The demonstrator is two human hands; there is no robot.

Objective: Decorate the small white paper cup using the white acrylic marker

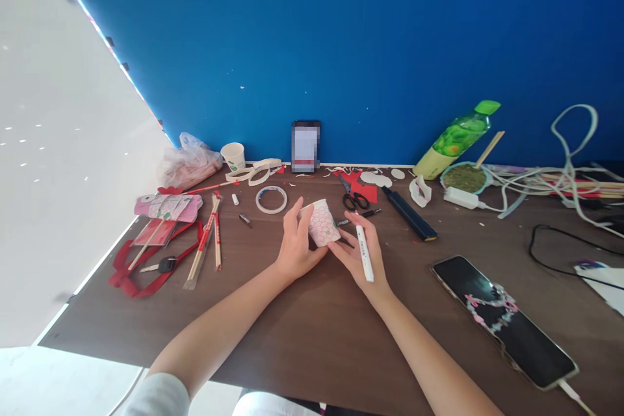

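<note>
A paper cup [324, 223] drawn over with a pink net-like pattern is tilted above the middle of the table. My left hand [296, 244] is wrapped round its left side. In my right hand [365, 253] lies a white marker [363, 253], slanting across the fingers, while the fingertips touch the lower right of the cup. Black-handled scissors [355, 200] rest on red paper [368, 192] just beyond my right hand. A dark pen [371, 212] lies partly hidden behind that hand.
A tape roll [272, 199], another paper cup [233, 156] and a propped device [305, 147] stand or lie behind. Wrapped chopsticks [203, 244] and a key [166, 264] are at left; a dark-blue case [410, 214], green bottle [455, 143] and charging phone [504, 318] at right.
</note>
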